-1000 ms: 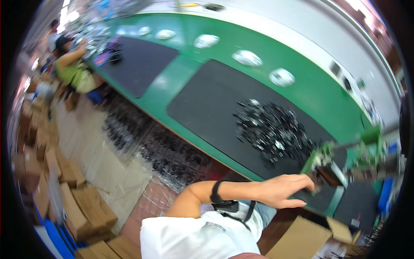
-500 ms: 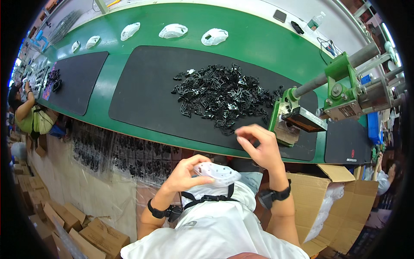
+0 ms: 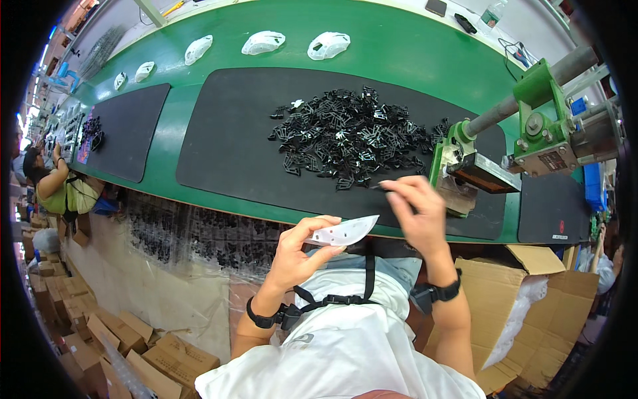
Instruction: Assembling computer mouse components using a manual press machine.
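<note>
My left hand [image 3: 298,247] grips a white curved plastic shell [image 3: 345,232] by its left end, between thumb and fingers. The shell is tilted in front of the bench's near edge, and small dark spots show on it. Just above the mat's near side, my right hand [image 3: 420,209] pinches a small black plastic piece [image 3: 378,187] between thumb and forefinger. A wide pile of similar black plastic pieces [image 3: 352,136] lies beyond it on the black mat [image 3: 222,143]. The two hands are apart.
A green hand press [image 3: 541,126] stands right of the pile. Several white shells [image 3: 329,45] sit in a row along the far side of the green bench [image 3: 292,16]. An open cardboard box [image 3: 485,299] is at my right. Another person [image 3: 52,179] works at the far left.
My left hand has raised the shell toward the bench and tilted it more edge-on. The right hand has moved slightly right, with a small black piece now visible at its fingertips.
</note>
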A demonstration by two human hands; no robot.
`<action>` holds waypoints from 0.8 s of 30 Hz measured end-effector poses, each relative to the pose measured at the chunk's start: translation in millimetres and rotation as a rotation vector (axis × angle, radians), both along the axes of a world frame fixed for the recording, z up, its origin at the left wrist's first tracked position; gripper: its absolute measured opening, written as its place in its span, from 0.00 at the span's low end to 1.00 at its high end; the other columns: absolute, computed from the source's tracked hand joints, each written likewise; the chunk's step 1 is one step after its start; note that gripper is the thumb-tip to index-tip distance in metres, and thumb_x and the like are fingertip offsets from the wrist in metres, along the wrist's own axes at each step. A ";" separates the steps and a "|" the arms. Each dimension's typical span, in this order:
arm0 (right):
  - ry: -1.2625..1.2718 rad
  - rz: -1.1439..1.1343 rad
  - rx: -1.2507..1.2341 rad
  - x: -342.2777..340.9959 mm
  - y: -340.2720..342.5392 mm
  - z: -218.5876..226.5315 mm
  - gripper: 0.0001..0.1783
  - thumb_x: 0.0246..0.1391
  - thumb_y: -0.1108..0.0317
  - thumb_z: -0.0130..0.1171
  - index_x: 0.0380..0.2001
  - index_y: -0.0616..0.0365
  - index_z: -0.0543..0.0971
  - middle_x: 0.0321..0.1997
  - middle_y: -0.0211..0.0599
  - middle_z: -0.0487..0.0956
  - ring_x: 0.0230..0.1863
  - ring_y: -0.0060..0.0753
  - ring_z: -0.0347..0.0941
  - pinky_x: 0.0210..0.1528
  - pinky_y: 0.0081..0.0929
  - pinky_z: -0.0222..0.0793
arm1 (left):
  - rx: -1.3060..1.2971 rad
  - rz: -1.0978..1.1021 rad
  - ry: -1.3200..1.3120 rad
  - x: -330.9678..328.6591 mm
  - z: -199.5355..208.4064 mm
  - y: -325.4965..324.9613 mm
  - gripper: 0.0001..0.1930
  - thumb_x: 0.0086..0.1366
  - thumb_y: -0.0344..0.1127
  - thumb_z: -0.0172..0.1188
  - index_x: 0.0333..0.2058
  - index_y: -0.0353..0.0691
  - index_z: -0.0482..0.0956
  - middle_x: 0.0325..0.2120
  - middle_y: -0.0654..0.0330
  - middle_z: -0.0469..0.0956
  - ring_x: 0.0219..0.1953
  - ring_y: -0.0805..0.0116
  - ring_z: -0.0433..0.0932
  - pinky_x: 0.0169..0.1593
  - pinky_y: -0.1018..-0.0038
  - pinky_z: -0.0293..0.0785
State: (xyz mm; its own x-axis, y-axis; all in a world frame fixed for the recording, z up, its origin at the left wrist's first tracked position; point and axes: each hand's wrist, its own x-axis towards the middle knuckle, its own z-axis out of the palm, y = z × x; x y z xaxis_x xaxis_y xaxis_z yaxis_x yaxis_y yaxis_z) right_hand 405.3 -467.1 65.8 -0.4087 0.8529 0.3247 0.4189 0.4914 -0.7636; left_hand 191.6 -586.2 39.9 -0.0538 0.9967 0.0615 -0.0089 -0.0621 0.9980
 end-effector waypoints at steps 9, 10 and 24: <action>0.325 0.026 -0.236 32.1 -49.2 44.0 0.10 0.50 0.82 0.62 0.38 0.65 0.83 0.37 0.41 0.80 0.46 0.37 0.77 0.47 0.29 0.72 | -0.216 -0.034 -0.569 31.3 6.8 30.1 0.16 0.64 0.32 0.62 0.47 0.33 0.69 0.38 0.55 0.80 0.35 0.71 0.82 0.35 0.77 0.81; 0.463 -0.021 -0.212 34.1 -49.6 38.7 0.09 0.50 0.82 0.62 0.37 0.65 0.82 0.37 0.41 0.79 0.49 0.40 0.76 0.51 0.32 0.71 | -0.279 -0.079 -0.826 32.4 4.6 37.0 0.15 0.67 0.35 0.59 0.47 0.34 0.69 0.38 0.55 0.80 0.34 0.70 0.82 0.32 0.77 0.82; 0.504 -0.072 -0.355 53.0 -62.4 34.0 0.12 0.51 0.80 0.64 0.40 0.60 0.85 0.37 0.34 0.77 0.33 0.20 0.71 0.33 0.17 0.66 | -0.288 -0.342 -0.579 73.4 13.5 45.9 0.30 0.63 0.32 0.62 0.61 0.31 0.62 0.55 0.53 0.69 0.57 0.66 0.71 0.58 0.70 0.70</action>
